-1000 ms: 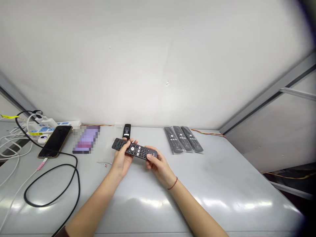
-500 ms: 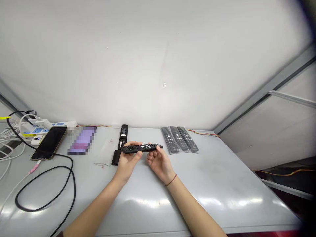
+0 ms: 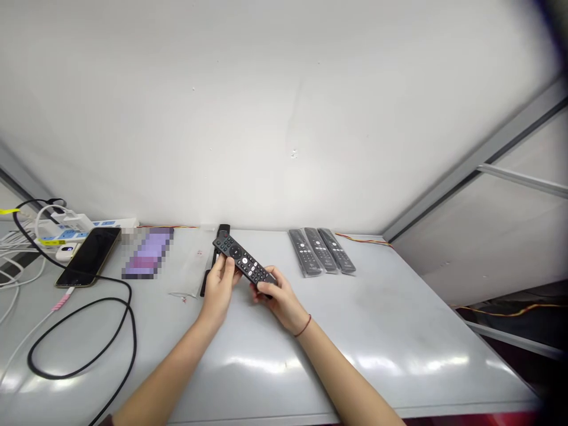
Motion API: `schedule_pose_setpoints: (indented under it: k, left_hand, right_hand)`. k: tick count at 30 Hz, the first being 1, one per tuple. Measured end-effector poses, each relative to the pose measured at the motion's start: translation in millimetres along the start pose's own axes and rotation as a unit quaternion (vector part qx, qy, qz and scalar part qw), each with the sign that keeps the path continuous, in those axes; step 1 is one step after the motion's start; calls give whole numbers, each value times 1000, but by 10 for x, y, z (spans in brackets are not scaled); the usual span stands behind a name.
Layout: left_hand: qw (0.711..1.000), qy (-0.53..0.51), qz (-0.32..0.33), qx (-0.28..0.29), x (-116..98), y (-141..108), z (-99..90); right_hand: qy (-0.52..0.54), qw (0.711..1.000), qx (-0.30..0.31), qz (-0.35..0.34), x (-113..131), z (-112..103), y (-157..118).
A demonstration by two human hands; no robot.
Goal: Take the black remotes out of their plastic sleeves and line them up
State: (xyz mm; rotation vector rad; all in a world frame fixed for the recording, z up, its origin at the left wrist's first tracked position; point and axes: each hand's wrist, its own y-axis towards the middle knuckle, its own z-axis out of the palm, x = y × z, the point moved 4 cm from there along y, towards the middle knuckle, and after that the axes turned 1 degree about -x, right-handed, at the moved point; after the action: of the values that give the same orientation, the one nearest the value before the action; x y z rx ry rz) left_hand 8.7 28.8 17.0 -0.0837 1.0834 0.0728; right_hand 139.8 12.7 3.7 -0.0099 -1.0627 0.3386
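A black remote control is held up over the table, button side showing, slanting from upper left to lower right. My left hand grips its upper left part, thumb along the near edge. Around its lower right end is my right hand, thumb on the face. Behind the held remote lies another black remote, mostly hidden by it and my left hand. A clear plastic bag lies left of that one. Three bagged remotes lie side by side to the right.
On the grey table, a black phone and a blurred purple item lie at the left. A black cable loops in front of them. A power strip with white plugs stands behind. A white wall rises at the back.
The held remote has turned so its buttons face the camera, and its right end has swung down toward me. My right hand now wraps round that end. More of the remote behind is covered.
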Motion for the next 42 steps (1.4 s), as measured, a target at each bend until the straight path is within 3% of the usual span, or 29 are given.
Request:
schedule_pose_setpoints:
  k: [3,6,8,11,13,15,17,19,21,23,25,28,31,35,42]
  left_hand:
    - [997,76,0,2,6,18,-15]
    - [970,229,51,67,-122,46,-4]
    - [924,355,127,70,-311,98,-79]
    - [824,522,204,-77,-636,240,-423]
    - [752,620,170,-145,-732,353,-695]
    - [704,689,91,-148,-701,452,-924]
    - [680,723,21,-120,-606,503,-1065]
    - [671,735,-7,-93,-523,514,-1109]
    - [676,732,-4,-82,-490,510,-1092]
    - [703,706,0,-89,-498,509,-1065]
    - [756,645,-3,-111,-525,517,-1049]
    - [859,488,-15,-158,-542,527,-1031]
    - [926,321,-39,-196,-494,511,-982]
    - [956,194,-60,-210,-401,473,-882]
    - [960,182,-50,-208,-346,442,-800]
  right_hand:
    - [-66,997,46,6,-40,113,-46]
    - [-102,992,67,3,-66,185,-79]
    - [-128,990,55,-5,-64,186,-84]
    - [-160,987,17,-8,-38,144,-75]
    - [-171,985,-7,-9,-14,114,-67]
    - [-172,985,-18,-9,5,101,-63]
    - [-173,985,-20,-8,15,103,-64]
    - [-177,984,-18,-5,17,110,-65]
    - [-182,983,-16,-2,16,116,-67]
    - [-190,982,-13,-2,20,117,-68]
    - [-201,980,-4,-2,33,117,-75]
    - [-227,973,39,12,59,130,-104]
    - [-267,957,105,46,71,161,-160]
    - [-305,936,161,71,75,211,-231]
    - [-325,922,196,75,62,277,-263]
